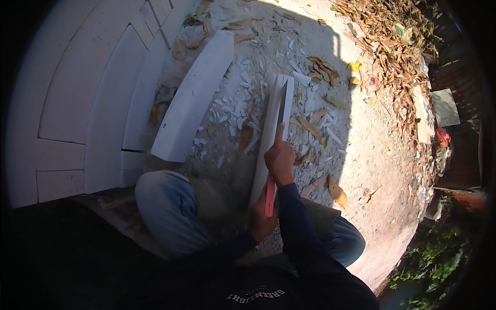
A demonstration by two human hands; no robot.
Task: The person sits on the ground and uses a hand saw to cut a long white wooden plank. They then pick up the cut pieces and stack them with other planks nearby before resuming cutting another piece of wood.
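Note:
A long white block (267, 121) stretches away from me between my knees. Along its upper face lies a long tool with a thin dark blade (282, 106) and a red handle (269, 197); the blade's edge is too small to make out. My right hand (280, 160) is closed over the tool, its index finger stretched forward along the blade. Nearer to me, my left hand (262, 222) is wrapped around the red handle's end, beside the block's near end. Its fingers are partly hidden.
To the left lies another white block (196, 98), with a stacked wall of white blocks (77, 93) beyond it. White chips (238, 111) and dry leaves (337, 192) litter the ground. A leaf heap (385, 46) lies far right. My bent knees (165, 206) flank the work.

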